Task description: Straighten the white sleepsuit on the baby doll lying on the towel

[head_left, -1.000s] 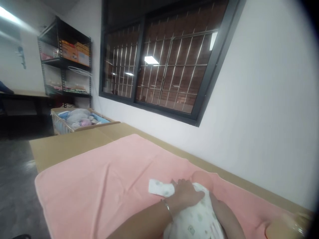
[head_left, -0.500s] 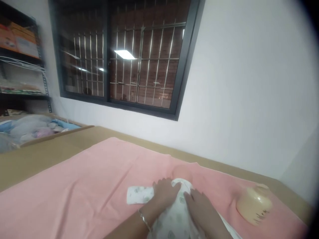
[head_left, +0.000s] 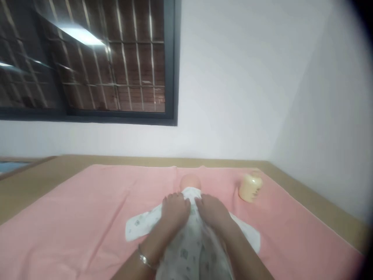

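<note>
A doll's round head [head_left: 190, 181] shows at the collar of a white patterned garment [head_left: 186, 249] that lies on a pink cloth [head_left: 72, 202]. The garment's sleeves spread out to both sides. My left hand [head_left: 175, 210], with a bracelet at the wrist, is bent over the left shoulder of the garment, thumb near the collar. On the other side of the collar my right hand [head_left: 212, 210] presses or grips the fabric in the same way. Both hands' fingertips are partly hidden, and the doll's body is covered.
A cream-coloured rounded container [head_left: 250, 187] stands on the cloth at the right. Behind the tan table edge [head_left: 140, 160] rise a white wall and a barred window [head_left: 116, 58]. A box edge [head_left: 26, 167] shows at far left.
The view has turned to the right, and the shelf has left it. Both hands remain at the garment's collar. The right sleeve now shows spread out beyond my right arm.
</note>
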Motion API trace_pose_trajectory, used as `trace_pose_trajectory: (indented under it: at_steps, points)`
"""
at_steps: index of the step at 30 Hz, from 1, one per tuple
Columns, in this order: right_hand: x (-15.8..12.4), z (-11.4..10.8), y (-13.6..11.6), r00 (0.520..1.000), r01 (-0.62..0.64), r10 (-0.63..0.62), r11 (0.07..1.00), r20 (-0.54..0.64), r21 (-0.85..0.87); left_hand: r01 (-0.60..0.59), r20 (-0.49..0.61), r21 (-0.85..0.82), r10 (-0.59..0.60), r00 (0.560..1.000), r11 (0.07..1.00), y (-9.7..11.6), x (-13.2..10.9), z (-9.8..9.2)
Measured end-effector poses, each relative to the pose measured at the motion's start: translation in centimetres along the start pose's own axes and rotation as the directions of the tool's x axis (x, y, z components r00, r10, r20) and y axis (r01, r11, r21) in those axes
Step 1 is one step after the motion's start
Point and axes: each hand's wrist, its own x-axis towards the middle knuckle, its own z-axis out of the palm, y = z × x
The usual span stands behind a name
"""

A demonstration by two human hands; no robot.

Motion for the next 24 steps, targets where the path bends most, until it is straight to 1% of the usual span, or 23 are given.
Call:
trace_pose_trajectory:
  at_steps: [2,3,5,7,10,13,15,16,18,21,23,24]
  points:
    - [-0.9,-0.7,-0.6,0.997,0.068,-0.071,0.996,-0.044,-0.062,-0.023,0.032,-0.100,0.026,0.999,0.995,-0.7,1.0,-0.1]
    - [-1.2,-0.9,-0.7,0.995,0.081,-0.085,0.994,-0.054,-0.075,-0.015,0.072,-0.152,0.026,0.997,0.988,-1.1,1.4,0.0]
    - [-1.3,-1.1,-0.6,0.995,0.079,-0.082,0.996,-0.057,-0.051,0.007,0.107,-0.199,0.015,0.994,0.980,-1.3,1.9,0.3]
    - [-0.8,-0.8,-0.1,0.998,0.048,-0.047,0.999,-0.049,0.019,0.012,0.083,-0.151,0.001,0.997,0.989,-0.9,1.7,0.5]
    - [0.5,0.1,1.0,0.999,-0.029,0.031,0.996,-0.019,0.088,-0.022,-0.014,0.012,0.022,1.000,1.000,0.3,0.6,0.6]
    - [1.3,0.6,1.6,0.998,-0.062,0.061,0.994,0.013,0.090,-0.064,-0.074,0.125,0.074,0.994,0.990,1.3,-0.4,0.7]
    - [1.0,0.3,1.4,0.998,-0.055,0.054,0.996,0.010,0.074,-0.075,-0.085,0.141,0.087,0.993,0.987,1.3,-0.4,0.8]
    - [0.7,0.0,1.2,0.999,-0.039,0.038,0.997,0.004,0.067,-0.076,-0.079,0.124,0.086,0.993,0.989,1.2,-0.3,0.9]
    - [-0.3,-1.0,0.6,1.000,0.013,-0.012,0.999,-0.003,0.052,-0.065,-0.037,0.035,0.066,0.997,0.997,0.5,0.4,1.0]
    - [-1.7,-2.2,-0.2,0.997,0.070,-0.071,0.997,0.016,0.040,-0.030,0.040,-0.188,0.038,0.998,0.982,-0.9,1.6,1.1]
    - [-1.9,-2.2,-0.3,0.998,0.065,-0.066,0.997,0.017,0.047,-0.015,0.066,-0.281,0.035,0.997,0.960,-1.4,2.0,1.1]
    - [-1.6,-2.0,-0.1,0.998,0.062,-0.063,0.996,0.010,0.058,-0.015,0.066,-0.287,0.035,0.997,0.958,-1.5,2.0,1.2]
